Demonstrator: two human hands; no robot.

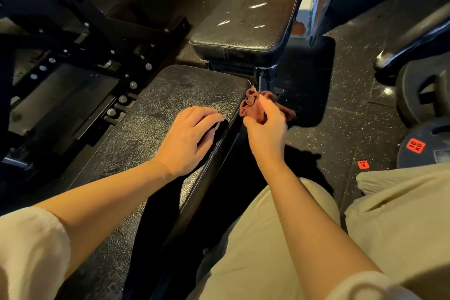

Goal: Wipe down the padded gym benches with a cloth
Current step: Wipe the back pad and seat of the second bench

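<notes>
The cloth (255, 107), a small dark red rag, is bunched in the right hand (265, 129) just off the right edge of the near bench pad (155, 109), close to that pad's far right corner. It looks light, soft and limp: it crumples into folds above the fingers and a loose tail hangs past the hand on the far side. A rag like this probably wipes best when gathered in the palm with a flat face left free, rather than held by one corner, since a dangling end would drag without pressure.

The right hand's fingers and thumb are curled round the rag, pinching it into a wad; whether the wad touches the pad's side I cannot tell. The left hand (187, 139) lies on top of the near pad by its right edge, fingers loosely bent and resting on the vinyl, holding nothing.

The pad's black textured vinyl seems firm and slightly slick, so the rag should slide easily. Beyond its far end, across a narrow gap, sits the second bench pad (253, 14), tilted upward and streaked with bright highlights. Weight plates (423, 148) lie on the speckled rubber floor (341, 129) to the right, and a black rack frame (80, 39) stands to the left.
</notes>
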